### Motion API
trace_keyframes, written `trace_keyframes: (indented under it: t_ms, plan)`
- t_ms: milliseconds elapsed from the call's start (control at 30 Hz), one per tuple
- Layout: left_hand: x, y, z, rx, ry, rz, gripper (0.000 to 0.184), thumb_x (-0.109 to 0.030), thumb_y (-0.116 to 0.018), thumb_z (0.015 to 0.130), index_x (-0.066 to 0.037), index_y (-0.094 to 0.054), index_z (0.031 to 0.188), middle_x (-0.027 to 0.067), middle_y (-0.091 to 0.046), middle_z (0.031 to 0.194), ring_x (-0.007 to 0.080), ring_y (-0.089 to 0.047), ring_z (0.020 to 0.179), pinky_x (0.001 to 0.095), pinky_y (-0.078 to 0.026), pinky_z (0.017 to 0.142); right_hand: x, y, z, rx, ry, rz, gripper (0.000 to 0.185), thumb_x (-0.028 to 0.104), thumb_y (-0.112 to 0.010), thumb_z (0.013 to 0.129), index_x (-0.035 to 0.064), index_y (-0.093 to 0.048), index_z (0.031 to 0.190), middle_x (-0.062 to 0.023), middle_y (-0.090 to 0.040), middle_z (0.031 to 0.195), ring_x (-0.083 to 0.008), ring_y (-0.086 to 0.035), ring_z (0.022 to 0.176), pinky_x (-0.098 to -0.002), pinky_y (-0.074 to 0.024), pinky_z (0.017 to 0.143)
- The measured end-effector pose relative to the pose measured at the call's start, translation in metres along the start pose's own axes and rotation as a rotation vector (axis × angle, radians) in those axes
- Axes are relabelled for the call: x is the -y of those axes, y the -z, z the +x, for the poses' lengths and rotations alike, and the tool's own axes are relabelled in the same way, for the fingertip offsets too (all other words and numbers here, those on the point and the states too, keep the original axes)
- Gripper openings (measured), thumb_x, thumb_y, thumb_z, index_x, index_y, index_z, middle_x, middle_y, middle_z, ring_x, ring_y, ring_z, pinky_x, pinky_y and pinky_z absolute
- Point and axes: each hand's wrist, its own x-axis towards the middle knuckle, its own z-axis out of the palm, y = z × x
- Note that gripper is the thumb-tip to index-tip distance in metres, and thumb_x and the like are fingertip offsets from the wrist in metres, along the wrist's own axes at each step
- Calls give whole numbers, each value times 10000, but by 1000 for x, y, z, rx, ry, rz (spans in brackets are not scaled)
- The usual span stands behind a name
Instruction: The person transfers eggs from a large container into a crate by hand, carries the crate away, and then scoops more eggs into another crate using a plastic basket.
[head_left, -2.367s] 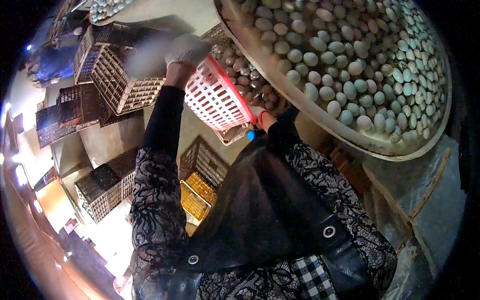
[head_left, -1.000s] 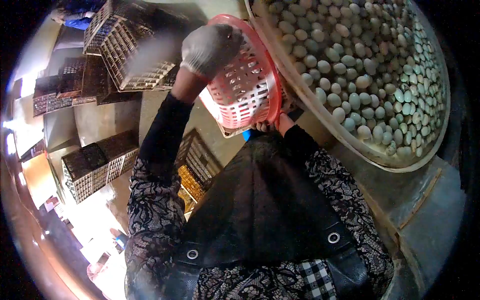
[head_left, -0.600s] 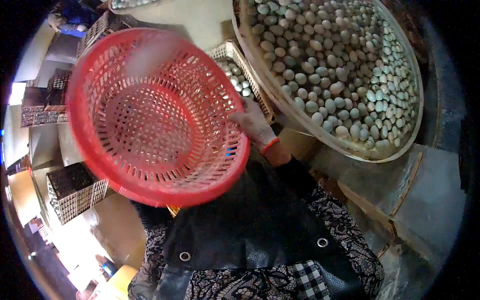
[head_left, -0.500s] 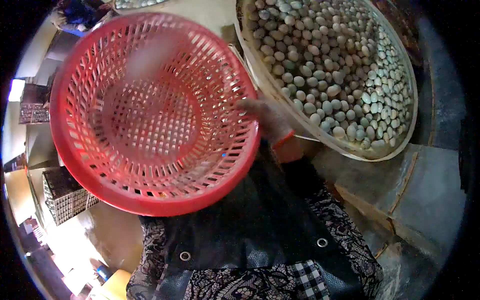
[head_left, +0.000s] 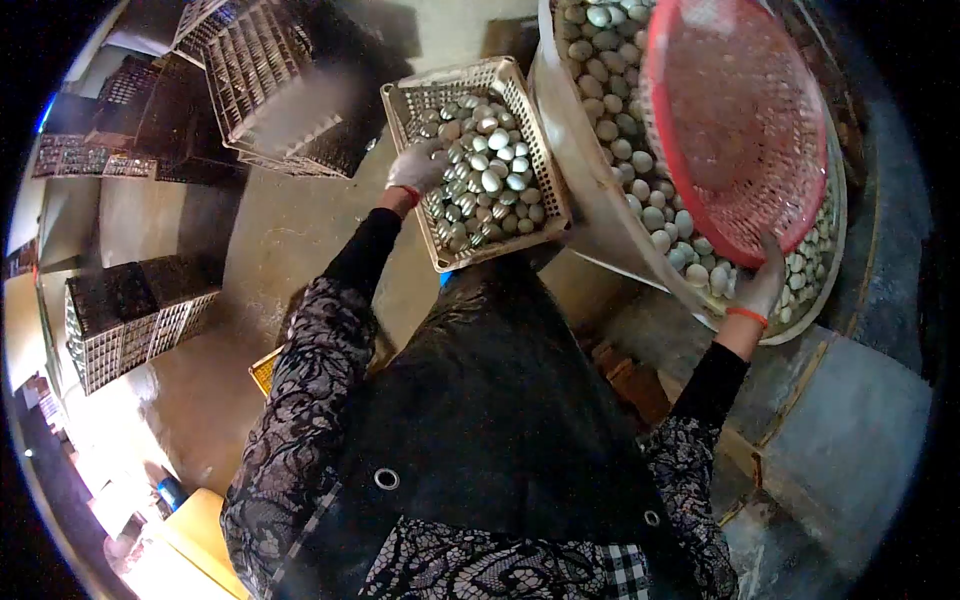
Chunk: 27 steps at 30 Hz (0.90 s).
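Note:
In a white glove, my right hand (head_left: 762, 288) grips the lower rim of a red plastic basket (head_left: 660, 120). The basket is tilted on its side over a large round tub (head_left: 575, 165) full of pale eggs (head_left: 655, 218), hiding part of them. My left hand (head_left: 418, 168), also gloved, lies over the left side of a beige plastic crate (head_left: 553, 185). Its fingers reach onto the eggs (head_left: 490, 165) piled inside and look loosely apart, though their tips are hard to make out. The crate stands left of the tub.
Stacked crates (head_left: 265, 80) stand at the upper left, and another crate stack (head_left: 145, 315) is lower on the left. A yellow crate edge (head_left: 265, 370) shows beside my left sleeve. Bricks (head_left: 630, 385) and a grey slab (head_left: 850, 410) lie below the tub.
The red basket has swung right, from in front of me to over the tub, and tipped sideways. The egg crate and my left hand on it have come into view.

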Motion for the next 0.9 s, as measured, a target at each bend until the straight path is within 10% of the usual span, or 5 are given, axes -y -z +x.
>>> trace_keyframes:
  t_ms: [333, 467, 667, 767, 900]
  plan:
    - [-40, -93, 49, 185, -540, 630, 723, -502, -633, 758, -186, -385, 1359, 187, -267, 1451, 398, -285, 1318, 524, -300, 1042, -43, 57, 33, -93, 243, -533, 517, 298, -621, 796, 22, -511, 1218, -103, -516, 1203, -253, -500, 1045, -374, -425, 873]
    - [-4, -148, 87, 51, -703, 750, 664, -327, -620, 748, -175, -400, 1356, 226, -244, 1442, 418, -239, 1328, 508, -301, 1049, -20, 13, 10, -405, -149, -199, 526, 301, -607, 827, 65, -477, 1279, -115, -446, 1295, -266, -457, 1119, -395, -397, 938]
    - [32, -174, 112, -27, -711, 505, 540, -194, -529, 806, -195, -426, 1337, 191, -194, 1469, 434, -199, 1337, 509, -277, 1065, -12, -1, -70, -466, 460, -820, 367, 298, -475, 925, -17, -525, 1106, -102, -549, 1038, -188, -533, 857, -304, -456, 715]
    - [42, -170, 111, -57, -736, 490, 575, -206, -577, 788, -226, -430, 1343, 137, -172, 1488, 432, -193, 1340, 519, -252, 1076, -12, -122, -153, 285, 613, -1037, 341, 297, -442, 929, -14, -578, 963, -74, -583, 821, -179, -534, 716, -295, -428, 653]
    - [40, -163, 110, -8, -671, 351, 554, -259, -587, 797, -280, -451, 1333, 127, -175, 1492, 410, -200, 1345, 553, -205, 1074, -166, -175, -147, 717, 243, -873, 258, 31, -543, 861, -14, -569, 1114, -154, -590, 1104, -278, -556, 1043, -342, -430, 909]
